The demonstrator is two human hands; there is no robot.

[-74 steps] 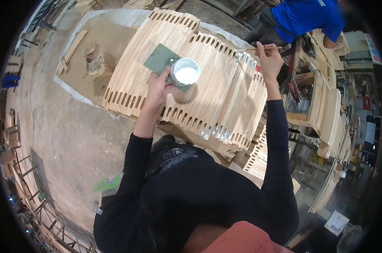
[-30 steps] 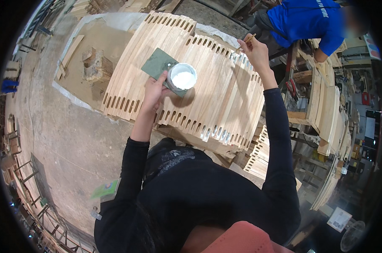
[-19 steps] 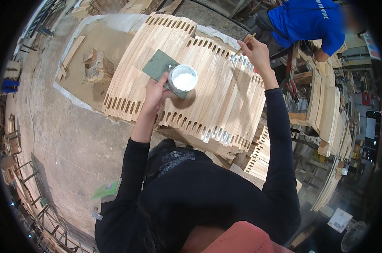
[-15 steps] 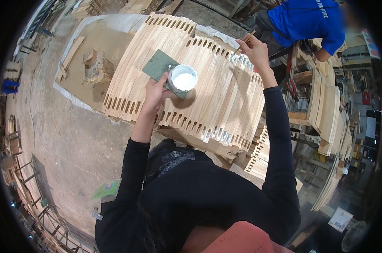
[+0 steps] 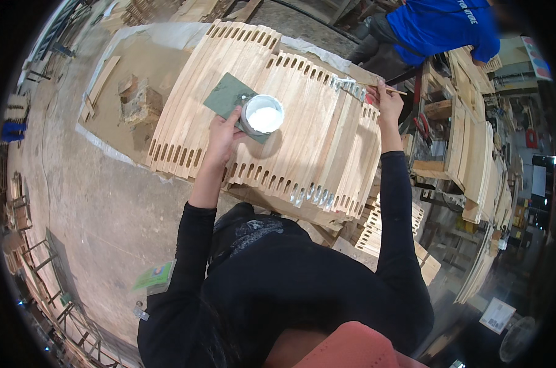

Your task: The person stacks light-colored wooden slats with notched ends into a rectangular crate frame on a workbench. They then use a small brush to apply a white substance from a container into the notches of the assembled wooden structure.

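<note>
My left hand grips a round tub of white paste by its near left side, thumb on the rim. Under the tub lies a green sheet, flat on a row of pale wooden slats with oval slots at their ends. Beyond the slats' far right edge, my right hand pinches a thin wooden brush or stick. Its white-coated end points left, over the far slots, where white paste shows. Several near-end slots at the right are also smeared white.
A co-worker in a blue shirt is at the far right, near stacked boards. A wooden block stands on the sheeted surface to the left. More slotted slats lie below, at the right.
My right hand has moved nearer and slightly right, and the brush or stick has swung from upright to nearly level across the far slots. My left hand still holds the tub.
</note>
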